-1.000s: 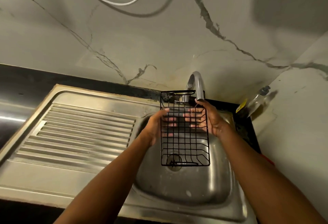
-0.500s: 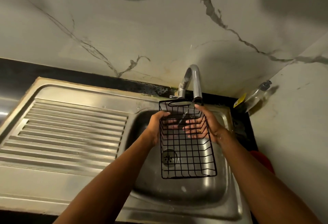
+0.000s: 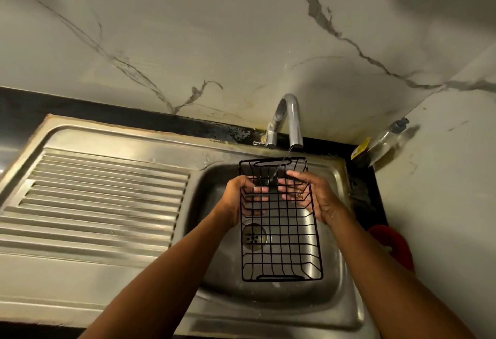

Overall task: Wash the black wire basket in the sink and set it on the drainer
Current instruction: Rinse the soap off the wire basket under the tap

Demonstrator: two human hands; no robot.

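The black wire basket (image 3: pixel 284 242) hangs over the steel sink bowl (image 3: pixel 332 266), its open side facing me and its far end under the tap (image 3: pixel 291 121). A thin stream of water falls from the spout onto the basket's far end. My left hand (image 3: pixel 239 199) grips the basket's left side, fingers showing through the wires. My right hand (image 3: pixel 314 193) holds the right side the same way. The ribbed steel drainer (image 3: pixel 96 199) lies to the left of the bowl.
The drain strainer (image 3: pixel 253 236) shows through the basket's wires. A clear bottle with a yellow label (image 3: pixel 381 142) leans in the back right corner. A red object (image 3: pixel 394 244) sits at the sink's right edge. Marble-patterned walls close off the back and right.
The basket has come lower and tipped its near end toward me, with its far end now below the spout. Water now runs onto it. Both hands keep their grip.
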